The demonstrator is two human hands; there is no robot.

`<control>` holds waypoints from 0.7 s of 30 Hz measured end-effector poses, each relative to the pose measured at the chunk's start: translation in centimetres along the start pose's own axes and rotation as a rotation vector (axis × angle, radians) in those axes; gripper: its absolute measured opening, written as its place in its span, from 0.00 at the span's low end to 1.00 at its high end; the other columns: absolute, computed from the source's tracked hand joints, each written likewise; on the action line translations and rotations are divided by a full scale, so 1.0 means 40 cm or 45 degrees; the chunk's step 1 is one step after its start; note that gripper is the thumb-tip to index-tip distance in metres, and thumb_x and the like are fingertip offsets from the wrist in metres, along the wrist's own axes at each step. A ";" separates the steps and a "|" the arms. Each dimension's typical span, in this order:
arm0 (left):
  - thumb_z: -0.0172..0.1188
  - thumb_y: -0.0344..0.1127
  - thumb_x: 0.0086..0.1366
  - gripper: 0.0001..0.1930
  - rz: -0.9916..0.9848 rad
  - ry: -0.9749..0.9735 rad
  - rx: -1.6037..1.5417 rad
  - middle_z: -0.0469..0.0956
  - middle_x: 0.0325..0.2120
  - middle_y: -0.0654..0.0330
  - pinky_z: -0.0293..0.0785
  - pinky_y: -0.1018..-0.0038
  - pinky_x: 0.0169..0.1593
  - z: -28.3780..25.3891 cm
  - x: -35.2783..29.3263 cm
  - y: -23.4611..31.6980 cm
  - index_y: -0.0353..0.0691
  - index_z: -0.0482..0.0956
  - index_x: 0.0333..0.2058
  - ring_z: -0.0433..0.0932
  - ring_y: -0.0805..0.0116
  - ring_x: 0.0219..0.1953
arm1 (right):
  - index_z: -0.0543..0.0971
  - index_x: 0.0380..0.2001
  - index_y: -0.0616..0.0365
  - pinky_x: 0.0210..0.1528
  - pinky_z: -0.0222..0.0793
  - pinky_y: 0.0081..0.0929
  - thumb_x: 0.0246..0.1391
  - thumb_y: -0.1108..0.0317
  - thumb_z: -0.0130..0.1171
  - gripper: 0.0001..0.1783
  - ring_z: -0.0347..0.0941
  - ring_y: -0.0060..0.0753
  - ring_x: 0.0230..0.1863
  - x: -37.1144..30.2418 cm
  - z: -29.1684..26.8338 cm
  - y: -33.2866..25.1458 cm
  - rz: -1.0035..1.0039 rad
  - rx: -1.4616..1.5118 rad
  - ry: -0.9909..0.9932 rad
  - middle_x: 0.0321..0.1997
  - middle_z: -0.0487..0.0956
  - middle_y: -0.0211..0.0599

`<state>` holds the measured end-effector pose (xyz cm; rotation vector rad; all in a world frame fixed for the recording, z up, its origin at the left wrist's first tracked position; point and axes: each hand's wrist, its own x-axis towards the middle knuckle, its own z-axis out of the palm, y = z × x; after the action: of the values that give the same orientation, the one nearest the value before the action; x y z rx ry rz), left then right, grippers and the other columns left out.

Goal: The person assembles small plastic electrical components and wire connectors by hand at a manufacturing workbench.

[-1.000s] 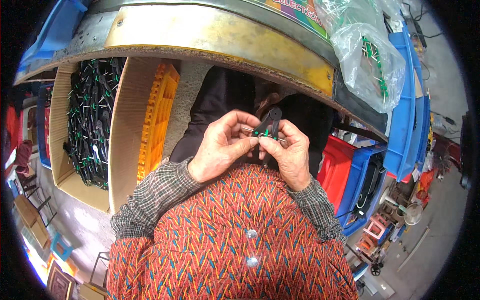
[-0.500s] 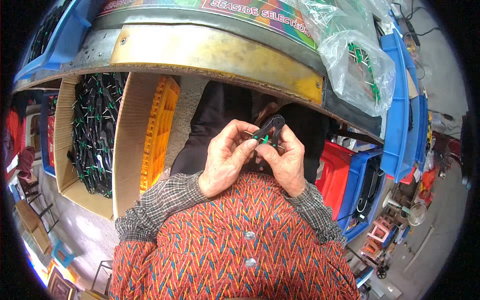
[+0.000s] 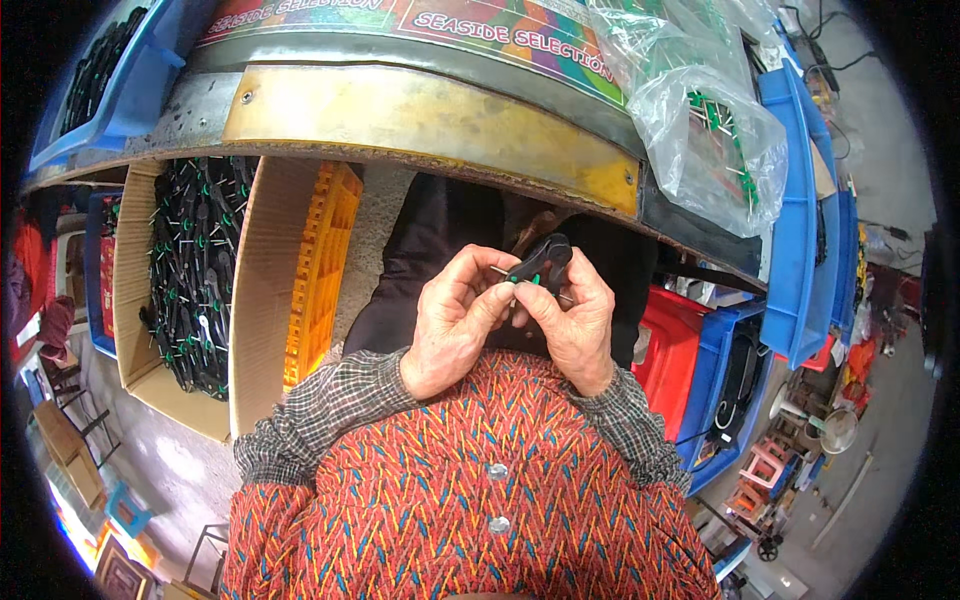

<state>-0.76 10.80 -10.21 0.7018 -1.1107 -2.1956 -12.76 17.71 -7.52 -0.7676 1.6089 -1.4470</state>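
Note:
Over my lap, both hands hold one black hinged piece (image 3: 543,259) with two arms, small green parts and thin metal pins. Its exact kind I cannot make out. My left hand (image 3: 457,310) pinches the piece at its left arm, where a metal pin sticks out past the fingers. My right hand (image 3: 573,322) grips the opposite arm, its thumb pressed toward the green part (image 3: 537,280) between the two thumbs. The fingertips behind the piece are partly hidden.
To my left stands a cardboard box (image 3: 243,300) filled with similar black pieces, beside an orange plastic crate (image 3: 325,275). The workbench edge (image 3: 430,118) runs in front of me. A clear plastic bag (image 3: 690,150) of green parts lies at its right, near a blue bin (image 3: 795,240).
The arms of the black piece have come closer together. Both thumbs have drawn nearer each other at the green part, and the view has shifted slightly.

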 end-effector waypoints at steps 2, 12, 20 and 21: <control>0.53 0.27 0.66 0.08 -0.011 -0.006 0.004 0.72 0.25 0.69 0.64 0.87 0.29 -0.002 0.001 -0.003 0.33 0.71 0.43 0.65 0.86 0.25 | 0.73 0.34 0.60 0.22 0.62 0.11 0.57 0.67 0.59 0.08 0.66 0.11 0.21 0.001 -0.012 0.004 0.041 0.004 -0.037 0.24 0.72 0.23; 0.54 0.27 0.66 0.09 0.006 0.012 0.055 0.73 0.26 0.69 0.64 0.87 0.29 -0.006 0.007 -0.006 0.33 0.71 0.43 0.65 0.86 0.25 | 0.74 0.33 0.60 0.20 0.59 0.11 0.57 0.65 0.59 0.10 0.62 0.09 0.19 0.006 -0.014 -0.002 0.032 -0.095 -0.037 0.21 0.70 0.20; 0.54 0.29 0.66 0.10 0.002 0.002 0.038 0.72 0.26 0.69 0.64 0.87 0.29 -0.010 0.009 -0.007 0.34 0.71 0.44 0.65 0.86 0.25 | 0.75 0.31 0.60 0.21 0.58 0.11 0.56 0.65 0.61 0.10 0.62 0.08 0.21 0.013 -0.005 0.002 0.015 -0.075 0.034 0.22 0.71 0.20; 0.55 0.31 0.66 0.11 0.006 -0.004 0.078 0.71 0.27 0.69 0.64 0.87 0.29 -0.012 0.009 -0.006 0.35 0.70 0.45 0.65 0.85 0.25 | 0.75 0.30 0.60 0.23 0.59 0.11 0.56 0.65 0.60 0.10 0.63 0.08 0.23 0.014 0.000 -0.005 -0.045 -0.097 0.065 0.23 0.72 0.21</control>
<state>-0.74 10.43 -10.74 0.7217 -1.1846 -2.1676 -13.04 17.21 -7.44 -0.8120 1.7058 -1.4476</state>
